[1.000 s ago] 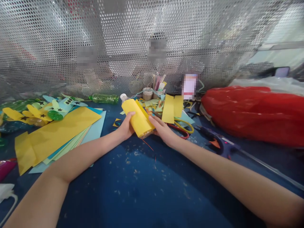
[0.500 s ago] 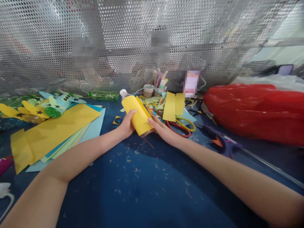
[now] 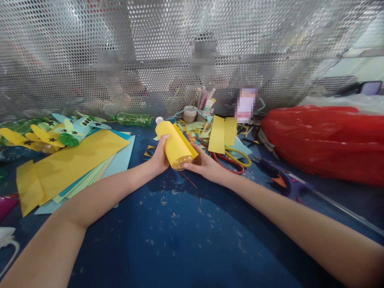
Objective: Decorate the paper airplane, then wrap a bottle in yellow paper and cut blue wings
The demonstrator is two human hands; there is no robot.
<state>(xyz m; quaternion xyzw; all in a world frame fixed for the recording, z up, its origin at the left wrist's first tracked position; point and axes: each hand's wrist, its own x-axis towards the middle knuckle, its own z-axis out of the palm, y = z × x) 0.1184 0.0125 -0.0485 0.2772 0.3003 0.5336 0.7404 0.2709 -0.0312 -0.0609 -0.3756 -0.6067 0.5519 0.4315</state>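
While left hand [image 3: 159,158] and right hand [image 3: 204,165] grasp the yellow-wrapped bottle [image 3: 174,145] from either side, its long axis points cap-away, base-near.

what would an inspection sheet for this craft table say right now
surface: dark blue table, speckled with paper scraps
job's things: yellow-wrapped bottle, white cap pointing away, between both hands
clutter: paper sheets stacked at left; scissors, glue gun, red bag at right; green bottle at the back
hands: left hand grips the bottle's side; right hand holds its near end and the loose paper edge
cables: thin cord runs from the glue gun toward the right edge
surroundings: perforated metal screen behind the table, people blurred beyond
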